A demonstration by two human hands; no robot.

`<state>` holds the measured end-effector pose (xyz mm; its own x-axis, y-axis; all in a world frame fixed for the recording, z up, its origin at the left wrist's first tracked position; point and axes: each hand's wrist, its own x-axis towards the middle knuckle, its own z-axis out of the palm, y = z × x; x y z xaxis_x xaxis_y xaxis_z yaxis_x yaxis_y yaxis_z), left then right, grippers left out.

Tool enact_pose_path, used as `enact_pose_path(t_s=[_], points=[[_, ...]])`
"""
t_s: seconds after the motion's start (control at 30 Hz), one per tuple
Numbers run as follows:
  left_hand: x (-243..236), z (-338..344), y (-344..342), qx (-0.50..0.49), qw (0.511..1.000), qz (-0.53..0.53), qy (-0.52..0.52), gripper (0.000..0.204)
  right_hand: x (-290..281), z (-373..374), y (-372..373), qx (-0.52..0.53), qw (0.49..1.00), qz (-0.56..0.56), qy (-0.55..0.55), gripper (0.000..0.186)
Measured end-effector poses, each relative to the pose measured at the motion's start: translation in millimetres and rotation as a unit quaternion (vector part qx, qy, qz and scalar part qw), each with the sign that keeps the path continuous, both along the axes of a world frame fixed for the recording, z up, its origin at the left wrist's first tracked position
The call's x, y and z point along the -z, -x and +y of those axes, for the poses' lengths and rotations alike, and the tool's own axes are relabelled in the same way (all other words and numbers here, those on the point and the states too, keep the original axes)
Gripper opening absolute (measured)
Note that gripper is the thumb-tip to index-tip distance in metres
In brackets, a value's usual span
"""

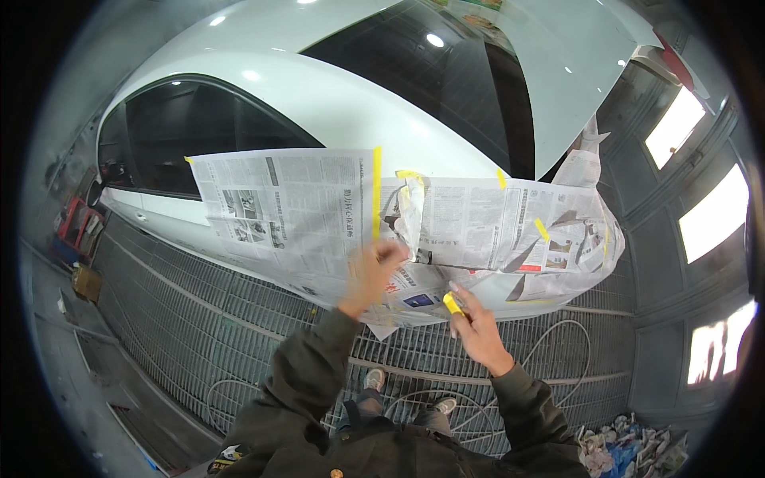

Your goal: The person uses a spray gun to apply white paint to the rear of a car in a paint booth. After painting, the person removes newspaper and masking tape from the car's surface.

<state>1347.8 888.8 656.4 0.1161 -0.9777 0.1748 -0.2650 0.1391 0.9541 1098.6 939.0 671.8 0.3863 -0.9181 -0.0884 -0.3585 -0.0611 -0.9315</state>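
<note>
Newspaper sheets (pixel 470 215) cover part of the side of a white car (pixel 358 103). Down the edge of the left sheet (pixel 311 191) runs a strip of yellow masking tape (pixel 378 187). My left hand (pixel 371 275) is at the lower end of that strip, its slightly blurred fingers curled together; whatever they hold is hidden. Lower and to the right, my right hand (pixel 481 331) grips a roll of yellow masking tape (pixel 453 303) between thumb and fingers. Shorter tape pieces (pixel 542 229) hold the paper elsewhere. Between the sheets the paper is crumpled.
Under the car and my feet is a metal grating floor (pixel 263 350), with a pale hose (pixel 586 342) looped on it. A heap of crumpled paper (pixel 629 446) lies at the lower right. A red cart (pixel 80 223) and a cardboard box (pixel 86 282) stand at the left.
</note>
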Motion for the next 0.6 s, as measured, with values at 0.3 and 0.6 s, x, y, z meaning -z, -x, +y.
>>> enact_pose_path(t_s=[0.3,0.6], points=[[-76,-114,-44,-0.110,0.960,-0.252,0.047,0.037,5,29,-8,0.114,0.987,-0.104,-0.046,0.043],[-17,-107,-45,-0.169,0.982,-0.066,0.054,0.028,23,54,5,0.164,0.972,-0.152,-0.074,0.038]])
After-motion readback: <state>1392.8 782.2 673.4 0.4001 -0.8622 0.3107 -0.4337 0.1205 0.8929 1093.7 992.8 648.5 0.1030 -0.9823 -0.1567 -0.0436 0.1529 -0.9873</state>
